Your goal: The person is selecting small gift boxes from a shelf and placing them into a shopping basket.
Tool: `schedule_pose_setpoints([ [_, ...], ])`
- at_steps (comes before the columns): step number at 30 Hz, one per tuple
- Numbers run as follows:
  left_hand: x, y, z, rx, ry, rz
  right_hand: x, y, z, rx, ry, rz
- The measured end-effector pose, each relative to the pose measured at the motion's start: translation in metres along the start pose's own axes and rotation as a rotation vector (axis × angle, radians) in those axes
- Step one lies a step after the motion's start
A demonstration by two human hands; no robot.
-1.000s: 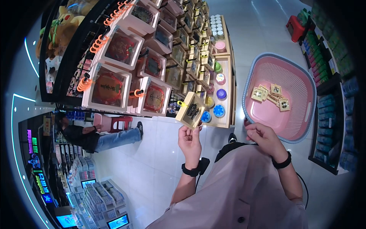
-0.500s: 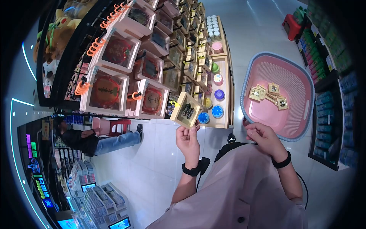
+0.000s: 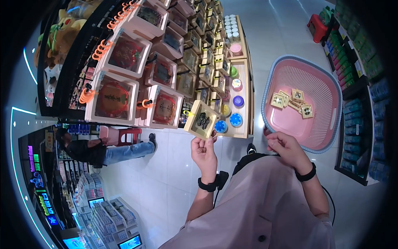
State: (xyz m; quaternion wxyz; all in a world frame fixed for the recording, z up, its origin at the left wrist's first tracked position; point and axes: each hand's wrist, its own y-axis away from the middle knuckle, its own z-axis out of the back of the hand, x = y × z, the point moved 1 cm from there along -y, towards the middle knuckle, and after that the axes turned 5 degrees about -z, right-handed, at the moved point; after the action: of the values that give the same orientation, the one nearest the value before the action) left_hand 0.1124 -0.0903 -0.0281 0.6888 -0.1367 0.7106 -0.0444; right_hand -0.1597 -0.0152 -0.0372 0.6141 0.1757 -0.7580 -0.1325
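My left hand pinches the lower corner of a small pale-yellow box with a clear window. A dark beaded bracelet shows inside it, and a yellow hook meets its left edge. At the near rim of a pink basket with a blue-grey edge, my right hand is closed, fingers curled against the rim and partly hidden. Several small pale-yellow boxes lie inside the basket.
Left of my hand, a rack holds larger pink framed boxes and rows of small boxes on hooks. A wooden tray carries colourful round tubs. Bottle shelves stand at right. A person is at the far left.
The view has shifted very slightly. Both hands keep nearly the same pose, with the small box still in my left hand.
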Motion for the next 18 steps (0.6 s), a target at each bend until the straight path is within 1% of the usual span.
schedule_pose_setpoints([
  [4,-0.001,-0.004,0.001,-0.01,0.015,0.046,0.002,0.001,0.001,-0.001,0.008,-0.002],
  [10,0.002,-0.016,0.01,-0.066,-0.007,0.032,-0.001,0.0,0.004,-0.008,0.006,-0.001],
  [15,0.01,-0.029,0.032,-0.135,-0.029,0.023,-0.003,0.0,0.005,-0.009,-0.003,0.002],
  [18,0.012,-0.035,0.042,-0.134,-0.043,-0.001,-0.006,-0.002,0.006,0.004,-0.013,0.018],
])
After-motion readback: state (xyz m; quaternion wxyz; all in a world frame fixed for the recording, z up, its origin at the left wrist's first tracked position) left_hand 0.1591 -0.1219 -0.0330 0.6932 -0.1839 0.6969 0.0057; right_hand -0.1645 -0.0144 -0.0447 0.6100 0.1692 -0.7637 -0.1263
